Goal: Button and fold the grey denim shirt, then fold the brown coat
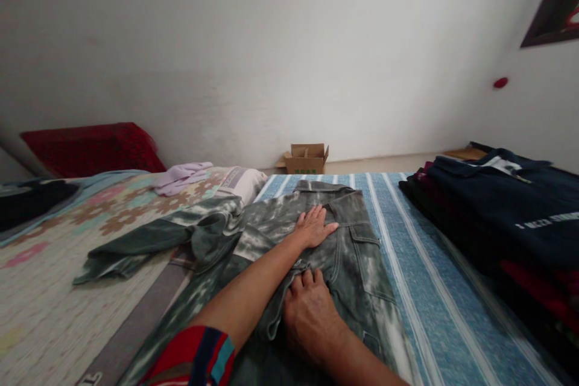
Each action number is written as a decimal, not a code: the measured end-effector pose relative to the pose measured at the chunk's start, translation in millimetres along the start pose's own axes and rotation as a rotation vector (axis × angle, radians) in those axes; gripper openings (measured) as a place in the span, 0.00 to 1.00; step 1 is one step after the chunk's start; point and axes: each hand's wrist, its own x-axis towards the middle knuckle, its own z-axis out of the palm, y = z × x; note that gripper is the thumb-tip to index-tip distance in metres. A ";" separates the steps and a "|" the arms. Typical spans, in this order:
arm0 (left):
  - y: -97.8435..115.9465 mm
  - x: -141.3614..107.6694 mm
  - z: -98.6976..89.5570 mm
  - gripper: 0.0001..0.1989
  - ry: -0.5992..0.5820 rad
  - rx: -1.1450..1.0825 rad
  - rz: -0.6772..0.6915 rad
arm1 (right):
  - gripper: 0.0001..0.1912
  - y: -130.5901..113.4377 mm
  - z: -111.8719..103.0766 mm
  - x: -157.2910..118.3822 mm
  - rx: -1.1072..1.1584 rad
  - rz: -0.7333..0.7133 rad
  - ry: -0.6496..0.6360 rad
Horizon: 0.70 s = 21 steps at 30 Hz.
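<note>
Head view is showing a mottled grey-green denim jacket [266, 214] lying beneath both hands, its lower part running out of sight at the bottom edge. The right hand's [312, 310] fingertips are dipping into a rumpled fold, so I can't tell whether it is pinching the cloth or only pressing on it. The left forearm is hiding some of the jacket's middle.

Right of the hands, the jacket's edge is bordering a strip of blue-and-white striped bedcover [409, 247], which is running up to a stack of dark folded clothes [447, 238] topped by a navy garment with white lettering [488, 193]; that stack is spilling past the right border. Left of the hands, one jacket sleeve is stretching over a cream flowered quilt [49, 277]. Beyond the hands, past the bed's far edge, an open brown cardboard box [307, 163] is sitting by the wall.

The left hand [314, 227], below a red striped cuff [194, 353], is lying palm down, thumb held out to the right, just ahead of the right hand, whose fingers are bending.
</note>
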 end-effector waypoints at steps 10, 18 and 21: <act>0.3 -106.0 -39.0 0.24 0.056 -0.026 -0.014 | 0.22 -1.7 7.4 -1.3 0.047 0.004 0.116; 14.2 -159.6 -31.8 0.13 0.139 -0.010 -0.239 | 0.18 -1.6 3.6 -4.5 0.057 -0.021 0.046; 16.9 -155.5 -32.5 0.12 0.124 0.019 -0.279 | 0.17 -1.7 2.0 -7.2 0.033 -0.020 0.052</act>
